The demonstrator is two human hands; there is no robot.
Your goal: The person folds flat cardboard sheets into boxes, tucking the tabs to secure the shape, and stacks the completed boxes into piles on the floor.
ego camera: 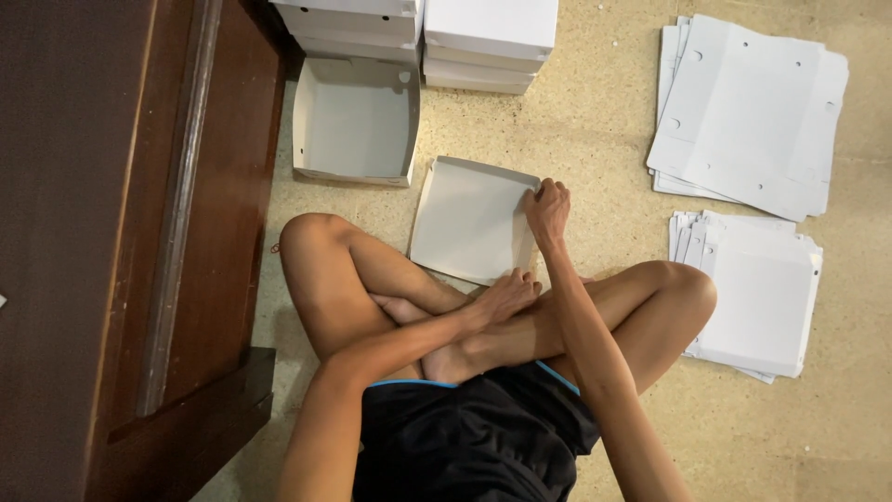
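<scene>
I sit cross-legged on a speckled floor with a half-folded white cardboard tray [469,218] lying in front of my knees. My right hand [548,206] is closed on the tray's far right corner, pinching the raised side flap. My left hand [506,290] reaches across my legs and lies on the tray's near right corner, fingers stretched out flat against it. The tray's left and far sides stand up slightly; its near edge is partly hidden behind my leg and left hand.
A finished open tray [353,121] sits beyond on the left. Behind it are stacks of closed white boxes [488,37]. Two piles of flat cardboard blanks [748,112] [757,288] lie to my right. Dark wooden furniture [139,232] fills the left side.
</scene>
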